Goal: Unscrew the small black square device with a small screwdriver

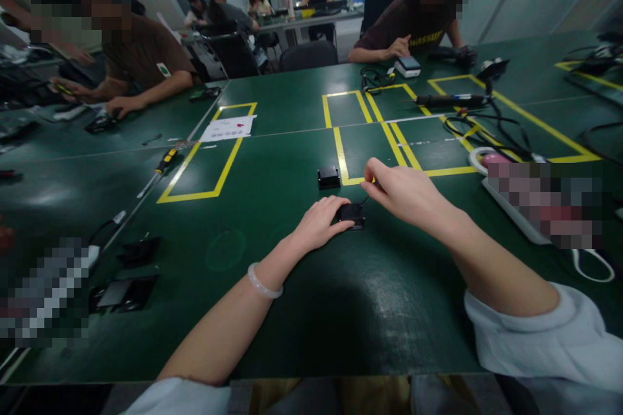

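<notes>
On the green table (292,285), a small black part (352,213) lies between the thumb and fingers of my left hand (322,224), which holds it from its left side. My right hand (396,188) is closed in a pinch just above and to the right of that part, on a thin dark tool (366,200) whose tip points down at the part's upper right edge. Most of the tool is hidden by my fingers. Just beyond my left hand stands a second black part (328,177), touched by neither hand.
A yellow and black screwdriver (167,160) and a white paper (228,128) lie to the left. Black pouches (124,293) sit at lower left. Cables, a black pen-like tool (450,101) and a tape roll are at right. Two people sit across the table.
</notes>
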Demonstrator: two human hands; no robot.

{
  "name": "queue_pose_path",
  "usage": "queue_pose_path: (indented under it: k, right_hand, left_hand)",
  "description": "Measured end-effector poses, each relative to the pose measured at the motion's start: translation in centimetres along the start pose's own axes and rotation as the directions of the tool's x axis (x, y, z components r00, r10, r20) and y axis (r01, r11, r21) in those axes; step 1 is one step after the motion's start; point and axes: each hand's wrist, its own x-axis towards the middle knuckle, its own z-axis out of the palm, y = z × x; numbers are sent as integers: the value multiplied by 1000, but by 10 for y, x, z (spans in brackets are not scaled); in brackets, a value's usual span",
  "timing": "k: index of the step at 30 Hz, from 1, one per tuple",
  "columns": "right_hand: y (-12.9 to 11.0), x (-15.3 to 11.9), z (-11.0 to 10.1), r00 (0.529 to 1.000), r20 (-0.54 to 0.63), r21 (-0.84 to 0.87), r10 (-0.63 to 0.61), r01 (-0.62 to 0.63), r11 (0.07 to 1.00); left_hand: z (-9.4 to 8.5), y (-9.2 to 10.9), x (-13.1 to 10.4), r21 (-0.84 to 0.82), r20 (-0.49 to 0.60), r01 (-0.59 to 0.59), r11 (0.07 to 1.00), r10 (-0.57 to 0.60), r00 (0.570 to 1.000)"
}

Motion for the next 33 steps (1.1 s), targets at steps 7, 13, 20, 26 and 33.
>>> queue_pose_path:
  k: [7,13,20,26,33]
  right_hand:
    - [1,-1,1,1000,-14,23,-16,16,1000]
    - [0,-1,0,1000,-13,-18,-8,8,1000]
    - [1,-1,2,999,-34,35,-7,8,999]
    - [0,0,2,1000,-19,-7,10,-10,1000]
    - [1,0,3,1000,-18,44,2,-1,999]
  left_hand:
    - [0,0,0,4,4,10,1000,-10,1000]
    - [1,0,0,9,3,7,1000,-7,1000]
    - [0,-1,0,14,7,5,1000,-5,1000]
    - [1,-1,0,7,1,11,1000,-11,1000]
    - [1,0,0,8,5,8,1000,-8,1000]
